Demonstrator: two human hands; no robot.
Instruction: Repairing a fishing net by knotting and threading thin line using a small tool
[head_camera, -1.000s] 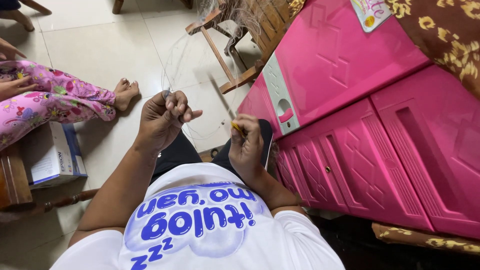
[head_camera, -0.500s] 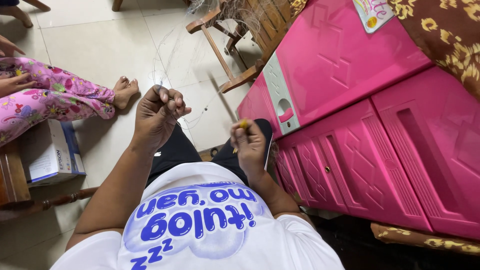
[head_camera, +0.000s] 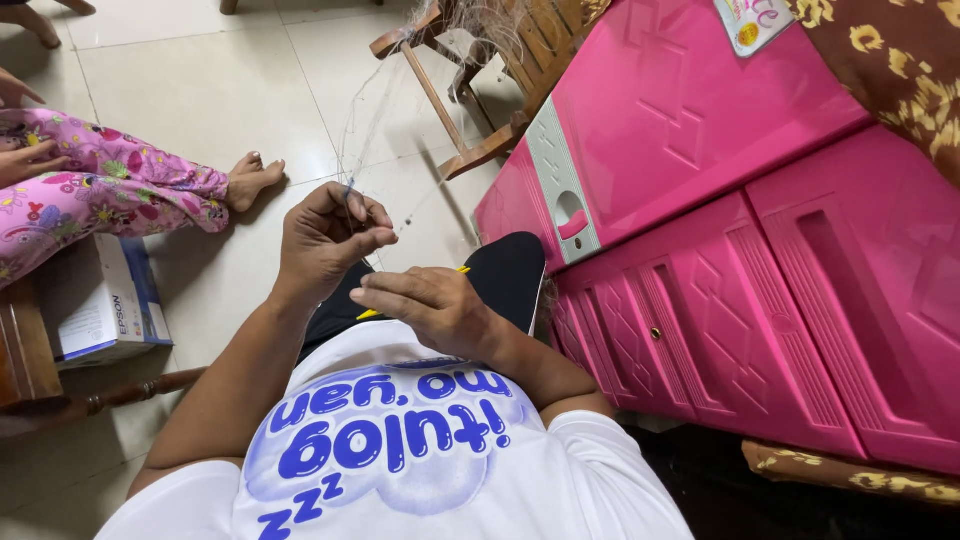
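Here, yellow needle (head_camera: 370, 312) slanting left-down, right hand (head_camera: 430, 310)

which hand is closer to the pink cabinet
Right. The right hand rests by the lap, nearer the pink cabinet; the left hand, pinching thin net threads, is farther out over the floor.

White blue-lettered T-shirt (head_camera: 400, 470); black shorts (head_camera: 510, 275)

free: tiled floor (head_camera: 200, 100) ahead | blocked: pink cabinet (head_camera: 760, 260) right, wooden frame (head_camera: 470, 90) ahead
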